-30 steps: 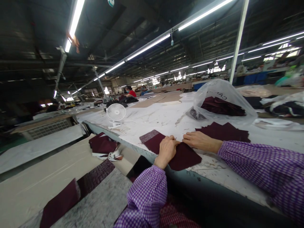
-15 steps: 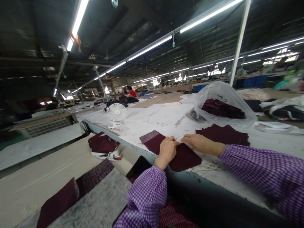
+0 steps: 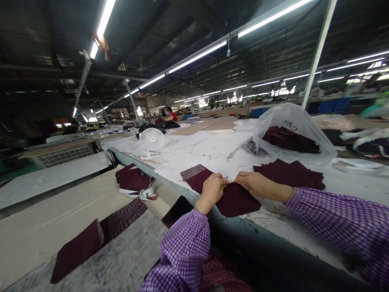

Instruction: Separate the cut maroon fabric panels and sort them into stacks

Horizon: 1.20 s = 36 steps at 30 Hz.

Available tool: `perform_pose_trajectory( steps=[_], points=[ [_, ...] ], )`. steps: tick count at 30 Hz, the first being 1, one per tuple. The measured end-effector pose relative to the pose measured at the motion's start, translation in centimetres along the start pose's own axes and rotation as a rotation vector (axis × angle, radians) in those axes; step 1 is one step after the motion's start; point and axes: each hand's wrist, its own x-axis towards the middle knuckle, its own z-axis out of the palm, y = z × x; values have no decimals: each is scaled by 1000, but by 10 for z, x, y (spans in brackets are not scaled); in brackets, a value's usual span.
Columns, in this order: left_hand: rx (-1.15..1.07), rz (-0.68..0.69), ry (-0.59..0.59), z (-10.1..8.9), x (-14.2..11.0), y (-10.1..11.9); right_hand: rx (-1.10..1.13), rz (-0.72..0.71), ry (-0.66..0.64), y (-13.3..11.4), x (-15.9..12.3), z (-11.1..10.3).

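At the near edge of the white-topped table, a maroon fabric piece [image 3: 237, 200] lies partly over the edge. My left hand [image 3: 212, 190] has its fingers closed on the far edge of this piece. My right hand [image 3: 258, 184] pinches the same edge a little to the right, fingertips together. Under and beyond the left hand lies another maroon piece with a speckled grey end [image 3: 196, 173]. Right of my right hand, a fanned stack of maroon fabric pieces [image 3: 290, 172] rests on the table.
A clear plastic bag [image 3: 291, 117] with maroon pieces stands behind the stack. A small white fan [image 3: 152, 139] is at the table's left edge. On the lower left surface lie a maroon bundle [image 3: 133, 178] and a strip of maroon pieces [image 3: 80, 251]. Far back, a person in red [image 3: 172, 116] works.
My right hand's fingers moved off the fabric edge slightly, then came back down to pinch it. My left hand has stayed on the piece. The view has shifted slightly.
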Motion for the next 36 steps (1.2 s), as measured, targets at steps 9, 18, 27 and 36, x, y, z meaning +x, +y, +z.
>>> perform_pose_trajectory(
  steps=[9, 18, 27, 36],
  points=[
    [21, 26, 86, -14, -23, -24, -16, 26, -77, -8, 3, -5],
    [206, 113, 34, -20, -26, -16, -50, -15, -180, -2, 12, -15],
    [210, 107, 41, -17, -27, -17, -246, -10, -312, -14, 23, -22],
    [15, 86, 117, -12, -30, -28, -465, -52, -431, -33, 39, -25]
  ],
)
